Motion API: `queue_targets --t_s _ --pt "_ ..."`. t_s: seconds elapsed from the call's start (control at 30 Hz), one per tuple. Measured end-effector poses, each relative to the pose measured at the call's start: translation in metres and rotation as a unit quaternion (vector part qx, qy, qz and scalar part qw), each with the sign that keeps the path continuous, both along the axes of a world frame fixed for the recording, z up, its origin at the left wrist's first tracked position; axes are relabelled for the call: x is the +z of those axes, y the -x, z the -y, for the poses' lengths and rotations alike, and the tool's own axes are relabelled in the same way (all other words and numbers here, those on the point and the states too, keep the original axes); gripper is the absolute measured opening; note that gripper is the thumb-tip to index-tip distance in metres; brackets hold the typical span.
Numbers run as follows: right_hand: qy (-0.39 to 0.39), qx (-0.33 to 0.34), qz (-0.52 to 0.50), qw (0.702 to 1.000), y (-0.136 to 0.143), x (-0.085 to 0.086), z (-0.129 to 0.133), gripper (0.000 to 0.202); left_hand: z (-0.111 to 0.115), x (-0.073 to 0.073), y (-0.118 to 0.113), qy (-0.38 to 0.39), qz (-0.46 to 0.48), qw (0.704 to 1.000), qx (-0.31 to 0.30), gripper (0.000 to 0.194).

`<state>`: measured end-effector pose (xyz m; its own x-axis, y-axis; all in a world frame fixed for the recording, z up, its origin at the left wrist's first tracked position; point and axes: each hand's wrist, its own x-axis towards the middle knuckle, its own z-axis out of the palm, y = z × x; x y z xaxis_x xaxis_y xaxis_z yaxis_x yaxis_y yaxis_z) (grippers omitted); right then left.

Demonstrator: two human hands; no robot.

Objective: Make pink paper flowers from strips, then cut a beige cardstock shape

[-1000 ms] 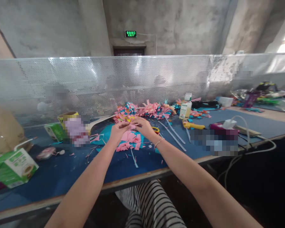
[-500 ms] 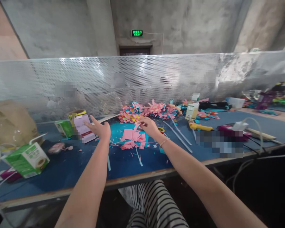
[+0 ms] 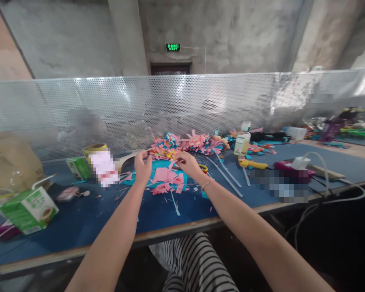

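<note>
My right hand pinches a narrow pink paper strip above the middle of the table. Across from it, my left hand is raised with fingers curved and the thumb apart; I see nothing held in it. Beneath and between the hands lie cut pink paper pieces on a turquoise sheet. Just behind them is a heap of pink, blue and yellow paper flowers. Yellow scissor handles show beside my right wrist, the rest being hidden.
A phone, its screen blurred, leans on a yellow roll at left. Green cartons stand nearby. To the right are clear glue sticks, a yellow glue gun, a bottle and a corded power strip. A perforated metal screen borders the back.
My left hand has moved right, away from the phone toward the paper pieces, and its spread fingers have curved in. My right hand still holds the pink strip in nearly the same place.
</note>
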<state>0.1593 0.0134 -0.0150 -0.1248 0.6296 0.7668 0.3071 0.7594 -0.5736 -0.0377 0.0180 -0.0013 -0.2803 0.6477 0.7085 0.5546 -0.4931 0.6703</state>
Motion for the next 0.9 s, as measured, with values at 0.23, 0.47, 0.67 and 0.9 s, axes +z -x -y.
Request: queue_targets --t_s 0.23,0.47,0.67,0.9 --pt "-0.021 0.020 -0.006 1.000 0.001 -0.001 -0.001 0.015 0.001 -0.014 -0.030 0.098 0.002 0.953 -0.287 0.036" --pt "-0.051 0.037 -0.047 0.997 0.004 -0.001 0.001 0.012 0.011 -0.007 -0.037 0.091 0.057 0.943 -0.316 0.034" --pt "-0.053 0.025 -0.053 0.997 0.006 0.002 0.004 0.011 0.015 -0.004 -0.037 0.085 0.059 0.939 -0.328 0.030" --pt "-0.011 0.025 -0.070 0.997 0.006 0.002 0.003 0.008 0.008 -0.009 -0.037 0.087 0.086 0.935 -0.334 0.030"
